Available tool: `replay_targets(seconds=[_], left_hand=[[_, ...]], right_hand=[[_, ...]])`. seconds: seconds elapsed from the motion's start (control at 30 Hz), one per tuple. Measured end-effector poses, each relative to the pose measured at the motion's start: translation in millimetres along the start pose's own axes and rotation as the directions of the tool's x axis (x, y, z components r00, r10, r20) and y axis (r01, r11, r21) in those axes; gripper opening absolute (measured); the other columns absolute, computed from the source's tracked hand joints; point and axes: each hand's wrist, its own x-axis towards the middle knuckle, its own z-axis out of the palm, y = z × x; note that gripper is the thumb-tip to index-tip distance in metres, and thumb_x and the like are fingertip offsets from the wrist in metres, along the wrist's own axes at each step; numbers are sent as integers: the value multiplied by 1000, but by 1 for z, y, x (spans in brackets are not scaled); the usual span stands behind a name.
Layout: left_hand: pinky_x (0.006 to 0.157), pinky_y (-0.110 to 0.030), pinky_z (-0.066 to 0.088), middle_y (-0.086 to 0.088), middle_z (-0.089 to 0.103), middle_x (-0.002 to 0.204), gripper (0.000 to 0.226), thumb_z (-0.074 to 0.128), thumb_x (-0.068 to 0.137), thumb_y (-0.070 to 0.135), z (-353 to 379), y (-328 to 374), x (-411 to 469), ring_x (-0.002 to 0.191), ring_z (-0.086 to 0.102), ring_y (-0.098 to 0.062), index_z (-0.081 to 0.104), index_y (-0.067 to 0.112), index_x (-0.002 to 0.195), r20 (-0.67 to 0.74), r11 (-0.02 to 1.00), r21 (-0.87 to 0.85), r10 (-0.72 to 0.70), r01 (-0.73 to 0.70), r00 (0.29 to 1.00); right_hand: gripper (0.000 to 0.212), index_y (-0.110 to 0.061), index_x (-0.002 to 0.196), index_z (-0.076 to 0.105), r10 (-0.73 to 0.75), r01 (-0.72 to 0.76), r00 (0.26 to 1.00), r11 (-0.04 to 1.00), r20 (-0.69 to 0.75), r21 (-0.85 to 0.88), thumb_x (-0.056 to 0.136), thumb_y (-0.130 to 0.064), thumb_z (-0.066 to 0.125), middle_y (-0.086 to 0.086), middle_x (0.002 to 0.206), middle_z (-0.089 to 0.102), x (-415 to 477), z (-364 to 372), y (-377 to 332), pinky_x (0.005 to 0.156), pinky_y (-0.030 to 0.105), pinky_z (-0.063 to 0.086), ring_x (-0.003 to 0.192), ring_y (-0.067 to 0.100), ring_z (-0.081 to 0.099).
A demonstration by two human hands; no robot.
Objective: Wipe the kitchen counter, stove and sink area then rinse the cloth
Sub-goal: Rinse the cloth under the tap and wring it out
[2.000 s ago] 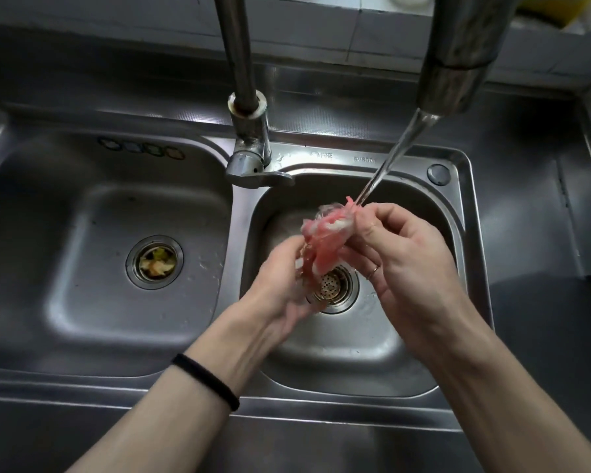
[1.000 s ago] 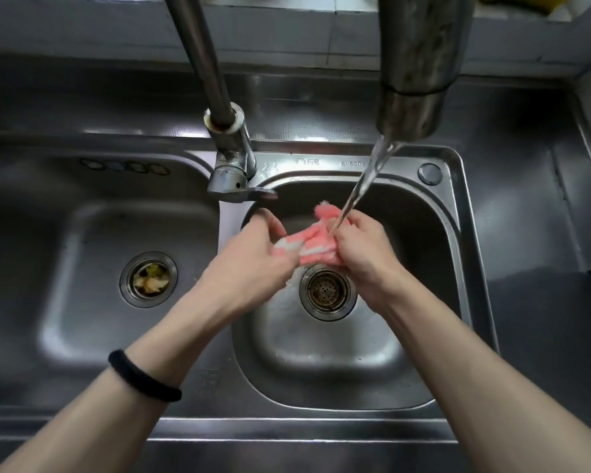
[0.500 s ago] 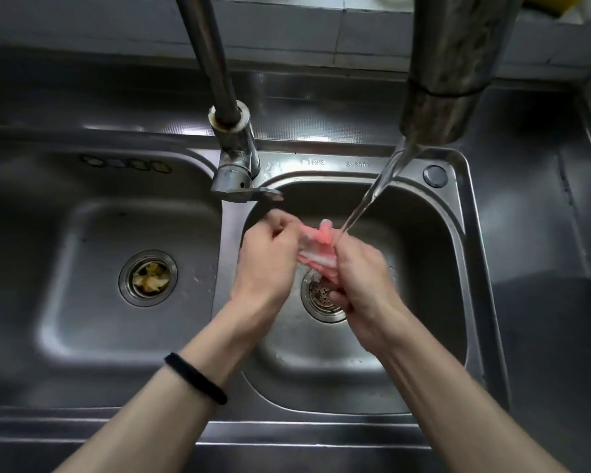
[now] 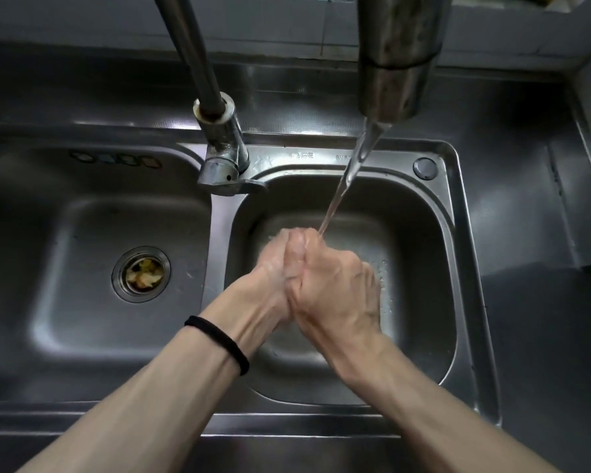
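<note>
Over the right basin, head view, the only view on record.

Item: left hand and right hand, pressing together palm against palm, fingers folding over one another at the top. Motion blur is softening their outlines.

Item: cloth, not showing. Whether it is sitting hidden between the palms cannot be told, so whether the hands are clamping anything cannot be told either.

Item: water stream, running down at a slant from beyond and to the right of the hands and landing on their top, where the fingers are meeting.

Item: spout, broad steel, hanging above and beyond the hands and feeding that stream.

Item: tap base, its lever pointing right, standing beyond and to the left of the hands on the rib between the two basins. A steel neck is rising from it out of the top of the frame.

Item: left basin, lying left of the hands. Its drain strainer is holding yellowish food scraps.

Item: black band, circling the left wrist, nearer than the hands.

Item: round cap, sitting on the sink rim beyond and right of the hands.

Item: steel surface, spreading to the right of the hands and along the far side, meeting a tiled wall.
</note>
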Motion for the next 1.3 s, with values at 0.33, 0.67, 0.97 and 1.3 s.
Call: replay_targets(seconds=[0.33, 0.67, 0.97, 1.3], left_hand=[[30, -15, 26, 1, 52, 48, 27, 60, 102, 20, -6, -13, -9, 34, 44, -7, 61, 10, 78, -90, 984, 64, 169, -164, 982], [38, -22, 44, -5, 56, 51, 22, 49, 95, 9, -28, -10, 14, 39, 54, -14, 60, 3, 77, -96, 953, -302, 0, -29, 995], [38, -20, 27, 1, 41, 41, 23, 39, 99, 12, -8, 0, 14, 29, 35, -10, 51, 7, 80, -34, 976, -204, 71, -76, 997], [51, -26, 52, -9, 62, 65, 23, 49, 97, 12, 4, 8, 16, 55, 64, -20, 58, 8, 76, -133, 986, -91, 128, -140, 983]], right_hand=[[39, -9, 90, 73, 357, -659, 751, 464, 556, 592, 105, -40, 55, 6, 71, 67, 42, 30, 63, 46, 28, 41, 57, 20, 58], [26, -5, 101, 73, 122, -479, 874, 386, 471, 789, 95, -30, 71, 13, 69, 69, 33, -15, 28, 41, 20, 42, 57, 14, 59], [41, -3, 82, 70, 299, -405, 914, 666, 273, 626, 82, -43, 73, 17, 72, 73, 29, -18, 24, 67, 51, 61, 71, 35, 73], [28, -4, 96, 75, 356, -557, 827, 413, 435, 721, 97, -29, 62, 8, 67, 64, 26, -22, 35, 47, 28, 43, 57, 18, 56]])
